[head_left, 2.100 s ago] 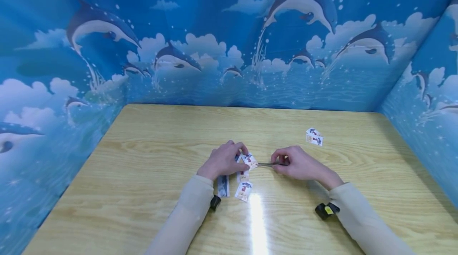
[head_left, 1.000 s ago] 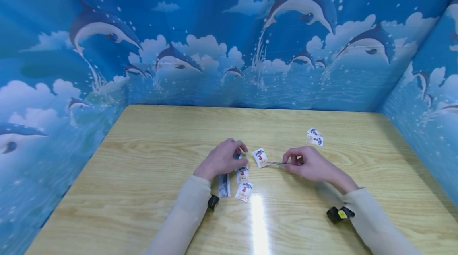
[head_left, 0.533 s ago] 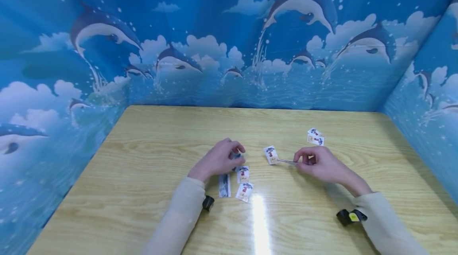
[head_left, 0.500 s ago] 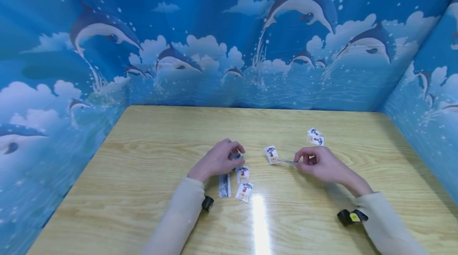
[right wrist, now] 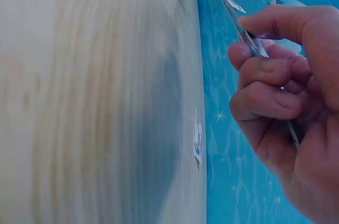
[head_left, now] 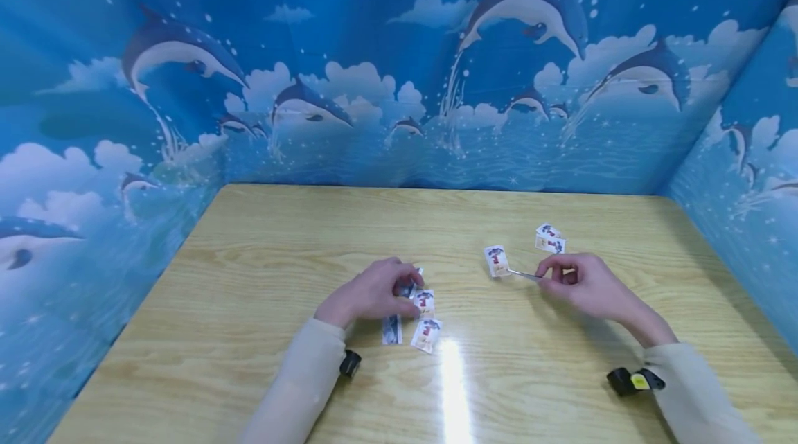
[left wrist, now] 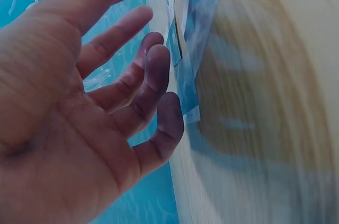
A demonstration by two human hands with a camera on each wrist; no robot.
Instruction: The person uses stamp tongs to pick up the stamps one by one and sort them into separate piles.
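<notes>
Fingers (head_left: 557, 271) of the right hand (head_left: 589, 286) pinch tweezers (head_left: 524, 274) holding a small sticker (head_left: 497, 260) just above the desk (head_left: 262, 236). Left hand (head_left: 368, 294) rests loosely, probably on the sticker strip (head_left: 391, 325). Keep squeezing steadily so it doesn't slip.

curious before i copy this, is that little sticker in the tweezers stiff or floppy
The sticker probably is light and fairly stiff for its size: held by one edge in the tweezers, it stands flat without drooping. In the right hand, it likely flutters easily.
</notes>
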